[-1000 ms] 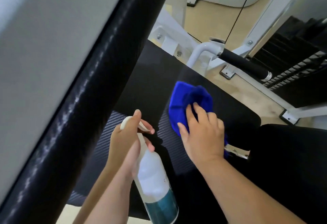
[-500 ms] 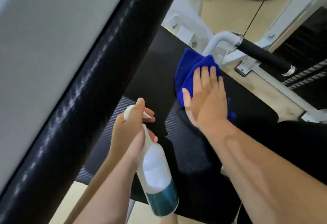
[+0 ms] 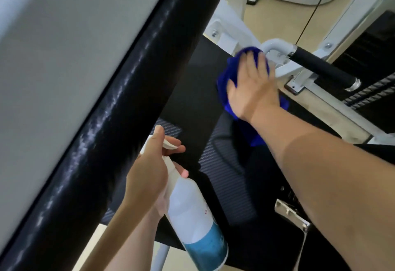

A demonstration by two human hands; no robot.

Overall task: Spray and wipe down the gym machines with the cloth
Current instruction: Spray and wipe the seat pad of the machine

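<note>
Head view is showing a white plastic spray bottle point(image 3: 188, 202) being gripped by the left hand point(image 3: 149, 174). Its fingers are curling round the neck, one fingertip is lying over the white trigger point(image 3: 170, 145), and the thumb is standing up along the spray head. The bottle's long axis is running diagonally. The spray head is pointing up and away towards the long black padded backrest point(image 3: 119, 103), and the base is pointing down towards the camera at lower right. Blue liquid point(image 3: 205, 247) is sitting in the base end only; the rest of the bottle is looking white.

The right hand point(image 3: 250, 86) is lying flat with fingers straight and slightly spread. It is pressing a crumpled blue cloth point(image 3: 223, 95) onto the far edge of the black textured seat pad point(image 3: 192, 91), just beside the curved white metal tube point(image 3: 275, 45) of the machine frame. Cloth is bunching out past the fingertips and trailing under the wrist. A black foam handle point(image 3: 318, 67) is running off to the right from that tube, and a thin black cable point(image 3: 310, 18) is rising above it over the tan floor point(image 3: 277, 14).
</note>
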